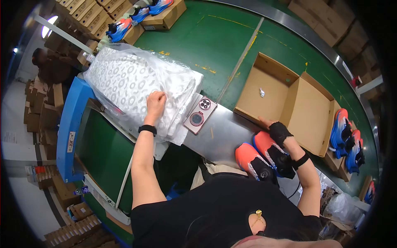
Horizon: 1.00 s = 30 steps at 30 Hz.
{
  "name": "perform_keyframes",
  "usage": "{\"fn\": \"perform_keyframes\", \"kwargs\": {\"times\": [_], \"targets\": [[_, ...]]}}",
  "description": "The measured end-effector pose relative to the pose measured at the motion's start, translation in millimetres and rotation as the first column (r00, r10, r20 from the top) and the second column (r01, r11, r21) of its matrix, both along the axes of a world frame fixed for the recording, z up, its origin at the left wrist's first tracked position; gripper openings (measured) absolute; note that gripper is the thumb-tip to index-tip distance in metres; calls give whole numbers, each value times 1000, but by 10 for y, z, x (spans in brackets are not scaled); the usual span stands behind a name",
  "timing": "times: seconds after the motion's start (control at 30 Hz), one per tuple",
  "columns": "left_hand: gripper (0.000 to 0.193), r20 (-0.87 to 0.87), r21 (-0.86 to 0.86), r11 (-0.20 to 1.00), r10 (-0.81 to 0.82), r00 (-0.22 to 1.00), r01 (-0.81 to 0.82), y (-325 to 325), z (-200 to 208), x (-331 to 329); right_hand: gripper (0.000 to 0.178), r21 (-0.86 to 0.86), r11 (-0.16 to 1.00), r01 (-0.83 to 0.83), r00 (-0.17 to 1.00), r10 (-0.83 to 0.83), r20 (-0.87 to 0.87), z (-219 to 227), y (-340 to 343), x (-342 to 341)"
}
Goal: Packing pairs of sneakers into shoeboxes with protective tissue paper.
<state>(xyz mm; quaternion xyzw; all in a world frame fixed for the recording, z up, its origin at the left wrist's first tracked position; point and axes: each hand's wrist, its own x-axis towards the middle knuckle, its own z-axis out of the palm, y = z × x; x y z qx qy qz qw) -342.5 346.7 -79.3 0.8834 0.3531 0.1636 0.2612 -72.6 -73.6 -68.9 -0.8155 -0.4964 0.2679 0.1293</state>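
My left hand [155, 105] rests on a stack of white tissue paper [124, 78] printed with grey rings, lying partly inside a clear plastic bag. Its fingers are curled closed at the paper's surface. To the right, my right hand [273, 126] grips the near edge of an open brown cardboard shoebox [312, 120]; some fingers are hidden by the hand. A small white packet [261, 92] lies inside the box. Just below that hand, a pair of coral and black sneakers [251, 161] stands side by side near my body.
A pink phone [200, 115] lies between the paper and the metal strip [223, 132]. Blue and orange sneakers [341, 128] sit at the right, and more sneakers [119, 29] rest on boxes at the far left. A blue machine frame [69, 132] stands left; a person [51, 66] is beyond.
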Motion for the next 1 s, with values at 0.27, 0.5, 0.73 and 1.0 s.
{"fn": "perform_keyframes", "kwargs": {"times": [0.27,0.5,0.73,1.0], "targets": [[15,81,279,957,-106,991,79,-313,25,-27,52,-11,1000,7,1000,-7,13,-26,25,18],[13,298,-138,983,154,942,-117,-9,-39,-177,54,10,1000,-14,1000,14,0,-71,95,-9],[17,648,-150,987,148,747,-65,-103,2095,-178,55,36,998,-50,998,50,25,-214,-4,54],[17,717,-351,625,-300,629,698,-1863,2159,1474,100,623,669,406,750,145,-645,1306,736,-523]]}}
